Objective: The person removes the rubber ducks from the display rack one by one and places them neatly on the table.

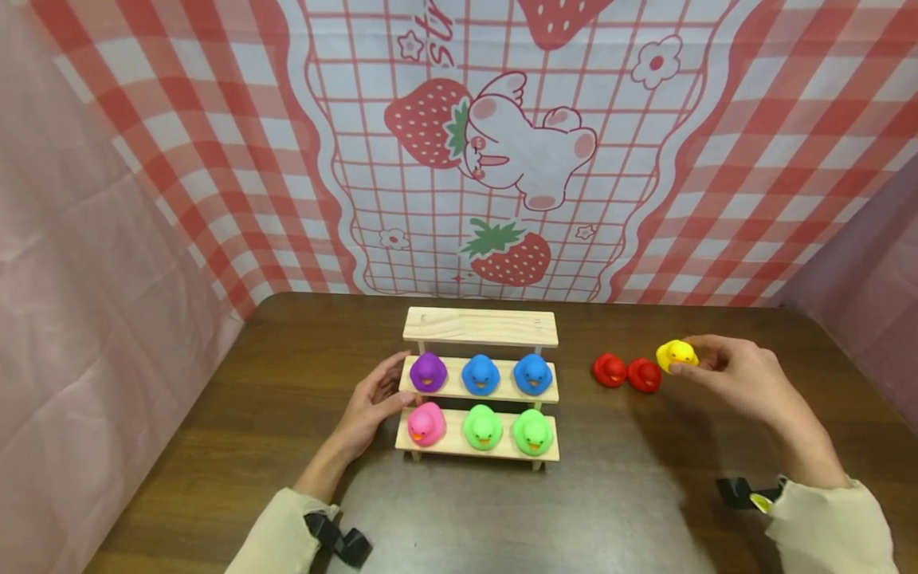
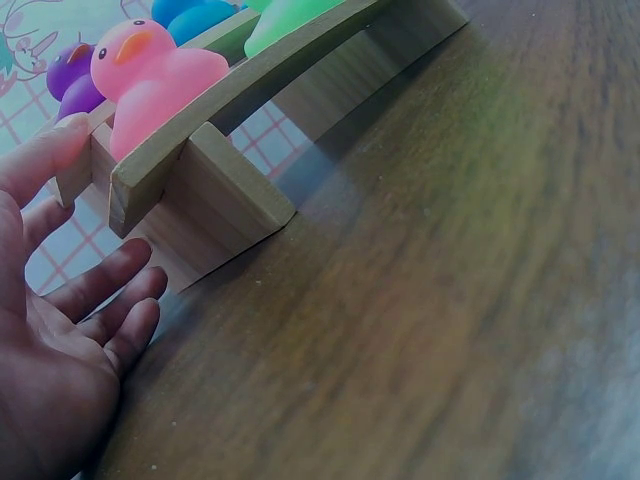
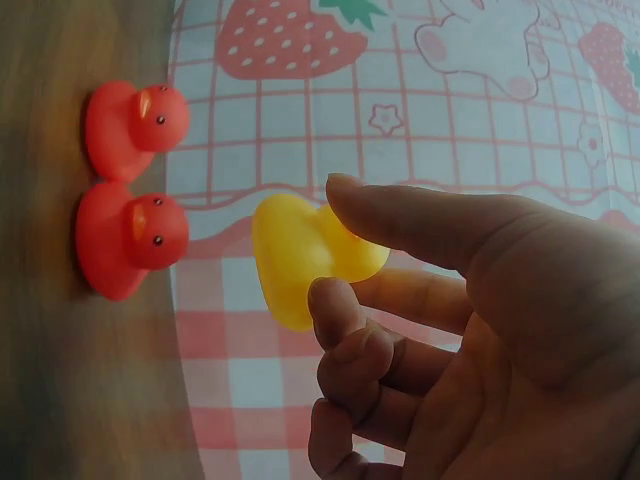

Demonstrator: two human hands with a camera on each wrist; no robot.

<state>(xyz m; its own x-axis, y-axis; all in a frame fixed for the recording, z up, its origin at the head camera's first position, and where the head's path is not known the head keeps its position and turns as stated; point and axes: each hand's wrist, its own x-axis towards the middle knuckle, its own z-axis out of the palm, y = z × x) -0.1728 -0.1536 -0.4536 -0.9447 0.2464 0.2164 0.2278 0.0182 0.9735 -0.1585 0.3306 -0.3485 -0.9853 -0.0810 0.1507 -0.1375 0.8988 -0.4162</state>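
Note:
A three-tier wooden display rack (image 1: 480, 325) stands on the table. My left hand (image 1: 369, 405) is at its left end, thumb and index finger pinching the end of the middle board, the other fingers loosely bent. On the middle tier sit a purple rubber duck (image 1: 428, 373) and two blue ducks (image 1: 480, 375). The bottom tier carries a pink duck (image 2: 150, 80) and two green ducks (image 1: 483, 428). Right of the rack, my right hand (image 1: 746, 379) holds a yellow rubber duck (image 3: 300, 250) between thumb and fingers, raised over the table. Two red ducks (image 3: 135, 240) sit just left of it.
The rack's top tier bears no duck. Brown wooden tabletop (image 1: 574, 510) spreads in front of the rack. A checked strawberry-print cloth (image 1: 502, 183) hangs behind the table, with pale pink cloth (image 1: 93, 263) at the left side.

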